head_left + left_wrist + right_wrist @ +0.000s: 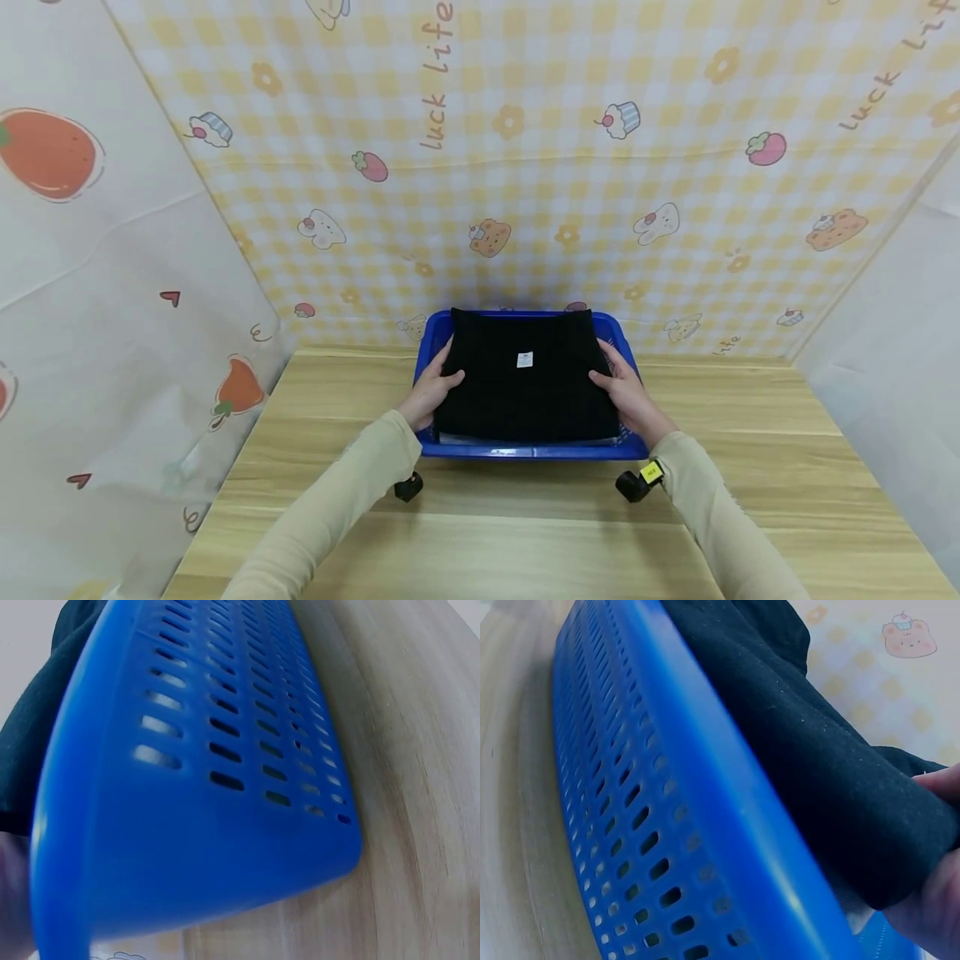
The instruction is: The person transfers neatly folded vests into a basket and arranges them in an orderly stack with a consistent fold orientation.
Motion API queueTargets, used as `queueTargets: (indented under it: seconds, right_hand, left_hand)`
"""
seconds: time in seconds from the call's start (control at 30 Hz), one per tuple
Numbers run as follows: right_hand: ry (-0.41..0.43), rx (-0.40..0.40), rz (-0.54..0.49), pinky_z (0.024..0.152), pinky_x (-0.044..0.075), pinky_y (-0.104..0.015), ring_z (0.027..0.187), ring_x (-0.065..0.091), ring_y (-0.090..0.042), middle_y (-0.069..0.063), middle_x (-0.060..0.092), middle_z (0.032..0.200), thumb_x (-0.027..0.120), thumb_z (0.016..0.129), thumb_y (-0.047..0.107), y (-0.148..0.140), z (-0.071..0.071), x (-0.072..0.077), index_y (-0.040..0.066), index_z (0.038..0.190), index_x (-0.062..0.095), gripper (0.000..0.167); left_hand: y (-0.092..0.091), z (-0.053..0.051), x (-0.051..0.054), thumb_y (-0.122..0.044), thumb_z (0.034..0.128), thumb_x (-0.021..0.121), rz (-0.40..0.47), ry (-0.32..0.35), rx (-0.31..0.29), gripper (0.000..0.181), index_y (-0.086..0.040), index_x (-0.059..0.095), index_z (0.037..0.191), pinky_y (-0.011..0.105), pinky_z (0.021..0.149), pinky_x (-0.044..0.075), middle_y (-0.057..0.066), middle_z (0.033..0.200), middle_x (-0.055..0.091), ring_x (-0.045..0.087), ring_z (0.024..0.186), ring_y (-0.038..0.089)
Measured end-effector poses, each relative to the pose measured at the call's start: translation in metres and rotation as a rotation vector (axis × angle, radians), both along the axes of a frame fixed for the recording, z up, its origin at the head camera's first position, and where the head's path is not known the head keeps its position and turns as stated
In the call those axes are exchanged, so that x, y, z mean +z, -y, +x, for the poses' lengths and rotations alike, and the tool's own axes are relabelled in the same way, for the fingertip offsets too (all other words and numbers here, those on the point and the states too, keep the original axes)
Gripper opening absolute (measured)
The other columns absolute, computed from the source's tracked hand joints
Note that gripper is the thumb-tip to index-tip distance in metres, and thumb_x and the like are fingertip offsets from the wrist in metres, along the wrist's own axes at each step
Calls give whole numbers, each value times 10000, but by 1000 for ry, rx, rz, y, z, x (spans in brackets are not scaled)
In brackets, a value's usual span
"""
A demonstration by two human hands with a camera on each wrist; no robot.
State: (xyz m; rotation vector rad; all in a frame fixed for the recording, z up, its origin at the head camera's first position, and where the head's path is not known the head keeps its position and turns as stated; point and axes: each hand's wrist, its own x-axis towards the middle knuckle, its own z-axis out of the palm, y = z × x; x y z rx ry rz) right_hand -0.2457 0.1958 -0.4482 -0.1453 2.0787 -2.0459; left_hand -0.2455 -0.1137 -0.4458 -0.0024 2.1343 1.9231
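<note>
A folded black garment (525,400) with a small white label (524,360) lies across the top of a blue plastic basket (525,453). My left hand (431,392) holds the garment's left edge, thumb on top. On the opposite side, my right hand (628,396) pinches the right edge the same way. The right wrist view shows the thumb and fingers around the black cloth (802,757), just inside the basket's rim (720,765). In the left wrist view the slotted basket wall (157,855) hides most of the left hand.
The basket stands on a light wooden table (525,533) against a yellow checked cloth backdrop (525,175). White printed cloth (135,333) hangs at the left. A pale layer (525,440) shows under the garment's front edge. Black wrist cameras (633,486) hang below the forearms.
</note>
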Motion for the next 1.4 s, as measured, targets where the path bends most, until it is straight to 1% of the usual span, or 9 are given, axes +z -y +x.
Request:
queueTargets:
  seconds: [0.1, 0.17, 0.37, 0.57, 0.7, 0.87, 1.13, 1.3, 1.4]
  right_hand:
    - [4, -2, 41, 716, 491, -225, 862, 580, -37, -177, 186, 1469, 387, 964, 59, 0, -1, -2, 119, 1464, 123, 569]
    - [6, -6, 82, 792, 474, -247, 1017, 555, -129, -159, 147, 1489, 390, 965, 68, 0, -2, -4, 124, 1467, 117, 574]
    - [10, -14, 143, 905, 392, -248, 1351, 141, -307, -99, -18, 1523, 385, 961, 46, 2, -4, -7, 123, 1470, 106, 585]
    - [16, -22, 158, 989, 332, -385, 1357, 120, -324, -108, -24, 1521, 378, 962, 43, 4, -3, -7, 127, 1470, 108, 581]
    - [28, -21, 164, 939, 386, -357, 1328, 195, -353, -114, -20, 1520, 375, 963, 44, 4, -3, -6, 131, 1471, 106, 581]
    - [24, -21, 186, 981, 342, -389, 1359, 98, -341, -131, -11, 1518, 387, 959, 45, 4, -4, -7, 116, 1468, 119, 579]
    - [36, -20, 168, 769, 456, -202, 1209, 385, -330, -146, 38, 1514, 379, 965, 55, 4, -4, -6, 108, 1465, 130, 562]
    - [36, -15, 166, 739, 481, -219, 1001, 539, -147, -155, 61, 1510, 377, 970, 77, 3, -4, -4, 122, 1467, 132, 555]
    - [31, -17, 174, 738, 486, -227, 977, 556, -140, -156, 44, 1511, 373, 972, 76, 1, -4, -4, 127, 1467, 136, 551]
  left_hand:
    - [-2, 0, -2, -94, 931, 477, -28, 20, 9, 643, -194, 140, 1470, 541, 1077, 76, 89, 1524, 17, -13, 1370, 340]
    - [-2, 0, -3, -99, 931, 479, -39, 25, 14, 641, -181, 140, 1469, 545, 1075, 79, 104, 1522, 23, -2, 1368, 349]
    - [-2, 0, -6, -112, 940, 468, -72, 46, 20, 631, -178, 133, 1470, 552, 1071, 90, 110, 1520, 32, 15, 1369, 346]
    - [-4, 1, -6, -107, 943, 456, -75, 64, 30, 626, -164, 123, 1471, 543, 1076, 76, 115, 1520, 21, -1, 1371, 336]
    - [-4, 1, -7, -109, 943, 453, -79, 67, 26, 631, -160, 112, 1472, 547, 1074, 69, 118, 1520, 17, -18, 1371, 332]
    - [-4, 0, -8, -106, 946, 443, -82, 78, 21, 633, -156, 96, 1473, 552, 1072, 67, 117, 1520, 9, -26, 1371, 332]
    - [-6, -1, -8, -83, 944, 433, -88, 88, 31, 633, -137, 87, 1472, 541, 1075, 75, 111, 1521, 12, -21, 1371, 328]
    - [-7, -1, -7, -70, 944, 428, -82, 84, 29, 632, -127, 85, 1471, 523, 1083, 76, 105, 1522, 11, -24, 1374, 318]
    - [-6, -1, -6, -68, 944, 426, -85, 81, 25, 633, -121, 79, 1471, 520, 1085, 68, 107, 1522, 7, -29, 1374, 316]
